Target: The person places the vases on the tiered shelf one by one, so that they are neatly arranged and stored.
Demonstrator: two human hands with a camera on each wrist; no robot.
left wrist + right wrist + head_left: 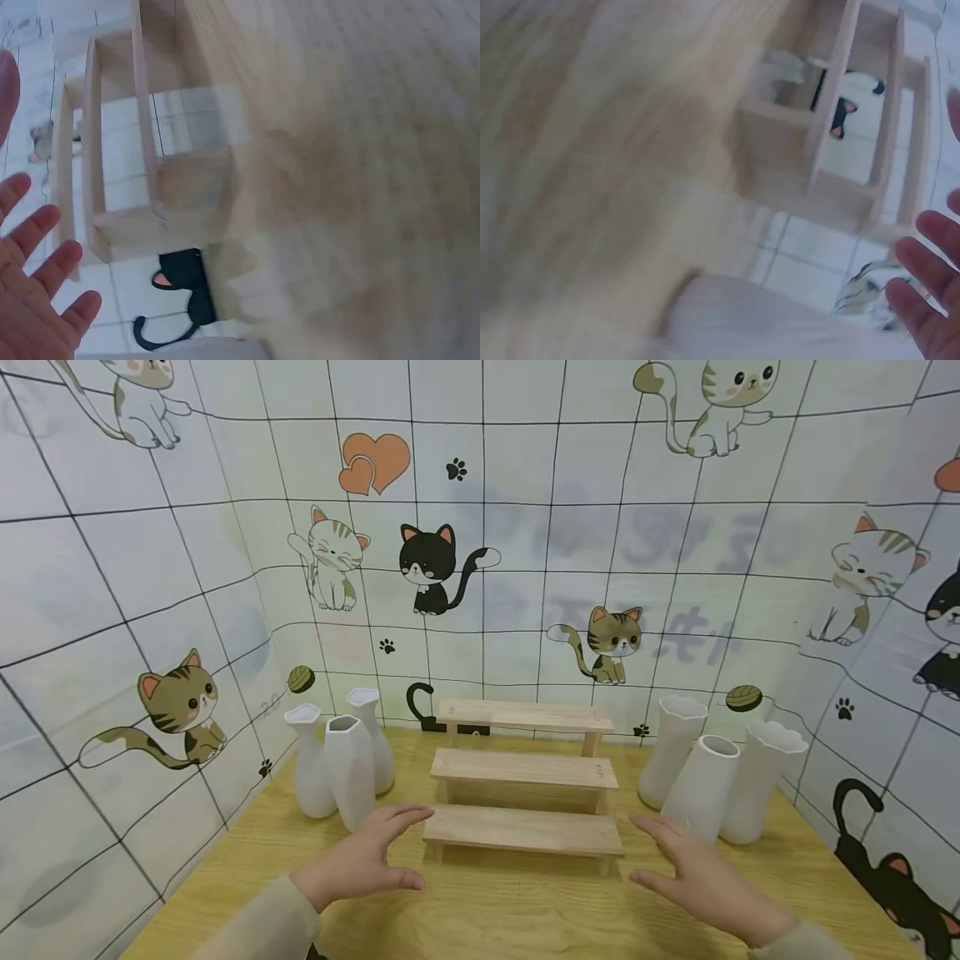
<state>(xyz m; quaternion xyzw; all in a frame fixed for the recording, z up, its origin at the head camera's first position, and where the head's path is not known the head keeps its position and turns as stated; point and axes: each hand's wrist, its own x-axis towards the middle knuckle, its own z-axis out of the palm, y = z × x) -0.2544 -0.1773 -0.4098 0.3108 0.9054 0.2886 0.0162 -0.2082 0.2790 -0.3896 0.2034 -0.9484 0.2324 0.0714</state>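
Pale three-tier wooden rack (525, 829) sits on yellow wood-grain table (525, 918) btwn L hand (360, 862) & R hand (701, 878), fingers spread, gripping nothing; prob. reach stage, next move likely needs hands closer.

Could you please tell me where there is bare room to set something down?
The table is bare in front of the wooden stand, between the left hand and right hand; the stand's three shelves are bare too. Three white vases crowd each side of the stand.
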